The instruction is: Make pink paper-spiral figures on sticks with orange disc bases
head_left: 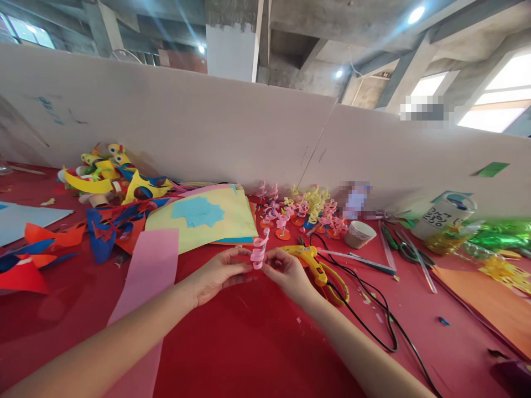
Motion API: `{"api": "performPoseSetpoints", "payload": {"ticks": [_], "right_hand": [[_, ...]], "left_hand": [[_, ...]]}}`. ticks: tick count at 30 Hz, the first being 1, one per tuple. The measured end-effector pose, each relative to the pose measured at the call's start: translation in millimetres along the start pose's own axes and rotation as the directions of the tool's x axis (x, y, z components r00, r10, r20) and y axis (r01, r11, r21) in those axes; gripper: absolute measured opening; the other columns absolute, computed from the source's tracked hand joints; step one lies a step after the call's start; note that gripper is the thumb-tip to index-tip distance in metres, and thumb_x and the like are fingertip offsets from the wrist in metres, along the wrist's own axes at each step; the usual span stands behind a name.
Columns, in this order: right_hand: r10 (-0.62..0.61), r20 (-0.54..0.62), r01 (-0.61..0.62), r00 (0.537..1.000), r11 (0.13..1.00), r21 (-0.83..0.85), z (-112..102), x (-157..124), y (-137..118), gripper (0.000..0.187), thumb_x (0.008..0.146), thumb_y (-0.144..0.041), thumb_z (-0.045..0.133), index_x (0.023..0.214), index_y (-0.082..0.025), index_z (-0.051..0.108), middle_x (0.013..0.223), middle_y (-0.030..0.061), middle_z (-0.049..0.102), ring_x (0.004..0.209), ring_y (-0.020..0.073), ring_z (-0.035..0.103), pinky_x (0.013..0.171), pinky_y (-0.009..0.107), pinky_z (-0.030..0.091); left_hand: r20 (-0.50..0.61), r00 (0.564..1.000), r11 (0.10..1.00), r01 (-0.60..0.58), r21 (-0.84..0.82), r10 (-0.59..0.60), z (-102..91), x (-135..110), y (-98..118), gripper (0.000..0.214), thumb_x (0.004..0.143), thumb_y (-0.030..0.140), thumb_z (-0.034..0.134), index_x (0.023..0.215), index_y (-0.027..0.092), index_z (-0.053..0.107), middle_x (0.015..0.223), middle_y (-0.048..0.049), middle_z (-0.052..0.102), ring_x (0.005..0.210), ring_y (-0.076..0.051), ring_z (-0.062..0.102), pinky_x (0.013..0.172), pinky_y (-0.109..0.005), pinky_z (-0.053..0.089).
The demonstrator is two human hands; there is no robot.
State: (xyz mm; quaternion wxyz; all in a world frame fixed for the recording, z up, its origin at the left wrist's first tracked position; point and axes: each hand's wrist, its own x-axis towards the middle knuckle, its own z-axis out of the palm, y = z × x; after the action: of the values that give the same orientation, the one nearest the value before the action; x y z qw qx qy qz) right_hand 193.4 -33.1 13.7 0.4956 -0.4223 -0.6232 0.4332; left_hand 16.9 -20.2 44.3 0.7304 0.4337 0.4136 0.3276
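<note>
Now | right grip (290, 272) pinches paper spiral (258, 256) | left grip (215, 273) alongside, I can't tell how closed | cup (359, 234) near counter (249, 342) back edge

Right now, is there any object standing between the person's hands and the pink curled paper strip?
Nothing visible does: the left hand and right hand are at either side of the pink curled paper strip. The yellow plastic glue gun lies beyond the right hand.

My free lane over the red tabletop (249, 354) at near centre, yellow glue gun (309, 257) and black cord (390, 319) blocking my right, paper spirals (317, 205) and white partition (207, 121) closing the far side
</note>
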Motion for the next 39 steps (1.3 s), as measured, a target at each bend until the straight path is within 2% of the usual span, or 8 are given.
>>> {"api": "performPoseSetpoints", "payload": {"ticks": [4,8,12,17,24,28,33,39], "right_hand": [[0.016,0.0,-0.016,1.0,1.0,-0.025,-2.8,0.4,4.3,0.019,0.075,-0.03,0.06,0.09,-0.018,0.059,0.085,0.0018,0.059,0.076,0.0139,0.051,0.067,0.026,0.04],[0.018,-0.088,-0.018,0.996,1.0,0.004,-1.4,0.8,10.0,0.016,0.077,-0.035,0.057,0.078,-0.02,0.049,0.071,-0.0025,0.051,0.064,0.0117,0.049,0.06,0.024,0.04],[0.024,-0.02,-0.024,1.0,0.999,-0.04,4.6,-2.7,8.6,0.017,0.079,-0.035,0.056,0.086,-0.021,0.05,0.072,-0.0015,0.057,0.066,0.013,0.055,0.06,0.024,0.044],[0.012,0.001,-0.012,1.0,0.991,-0.131,7.7,-5.7,6.7,0.017,0.076,-0.033,0.059,0.086,-0.02,0.059,0.085,0.0032,0.065,0.077,0.0166,0.06,0.07,0.029,0.048],[0.139,-0.065,-0.133,0.988,0.987,0.088,2.6,1.3,7.6,0.03,0.075,-0.046,0.058,0.082,-0.017,0.061,0.071,0.0031,0.063,0.065,0.0161,0.059,0.063,0.029,0.048],[0.095,-0.073,-0.086,0.993,0.99,0.11,1.6,1.0,2.9,0.026,0.075,-0.042,0.059,0.087,-0.019,0.061,0.072,0.0017,0.063,0.066,0.0153,0.059,0.063,0.028,0.049],[0.017,-0.056,-0.016,0.998,1.0,0.012,1.2,-0.8,3.4,0.015,0.075,-0.03,0.058,0.086,-0.02,0.061,0.078,0.0024,0.064,0.071,0.0156,0.06,0.066,0.028,0.049],[-0.002,-0.028,0.001,1.0,0.998,-0.059,2.9,-0.6,10.2,0.01,0.072,-0.021,0.058,0.082,-0.019,0.061,0.079,0.0025,0.066,0.074,0.0165,0.061,0.071,0.03,0.049]], "left_hand": [[-0.073,0.997,0.999,-0.019,0.028,0.021,-2.7,3.0,1.7,0.035,0.061,0.019,0.075,0.094,0.019,0.062,0.083,-0.0008,0.071,0.084,-0.015,0.064,0.08,-0.027,0.049],[-0.189,0.98,0.997,-0.06,0.041,0.067,-4.2,6.1,1.0,0.032,0.06,0.017,0.074,0.09,0.018,0.062,0.077,0.0001,0.07,0.076,-0.014,0.064,0.077,-0.027,0.049],[-0.241,0.965,0.993,-0.093,0.067,0.107,-0.7,5.9,-2.7,0.027,0.06,0.015,0.072,0.084,0.019,0.062,0.077,0.0005,0.067,0.073,-0.013,0.062,0.073,-0.027,0.05],[-0.245,0.959,0.989,-0.145,0.015,0.144,2.4,4.4,-7.1,0.021,0.058,0.015,0.073,0.076,0.018,0.063,0.089,-0.0007,0.062,0.084,-0.015,0.059,0.073,-0.026,0.052],[-0.23,0.971,0.987,-0.093,-0.134,0.06,0.8,7.0,-6.6,0.011,0.063,0.019,0.071,0.073,0.016,0.065,0.079,-0.001,0.065,0.069,-0.013,0.061,0.073,-0.027,0.055],[-0.216,0.974,0.985,-0.099,-0.14,0.067,1.4,6.6,-5.6,0.009,0.065,0.018,0.067,0.074,0.015,0.067,0.086,-0.0037,0.069,0.073,-0.016,0.065,0.077,-0.028,0.054],[-0.187,0.978,0.985,-0.116,-0.125,0.091,-0.2,6.4,-5.5,0.005,0.068,0.018,0.064,0.071,0.015,0.067,0.084,-0.0033,0.07,0.076,-0.017,0.066,0.081,-0.028,0.053],[-0.194,0.977,0.986,-0.116,-0.12,0.092,-0.1,7.1,-6.2,0.006,0.068,0.017,0.064,0.073,0.016,0.066,0.082,-0.002,0.069,0.074,-0.015,0.065,0.081,-0.029,0.052]]}}
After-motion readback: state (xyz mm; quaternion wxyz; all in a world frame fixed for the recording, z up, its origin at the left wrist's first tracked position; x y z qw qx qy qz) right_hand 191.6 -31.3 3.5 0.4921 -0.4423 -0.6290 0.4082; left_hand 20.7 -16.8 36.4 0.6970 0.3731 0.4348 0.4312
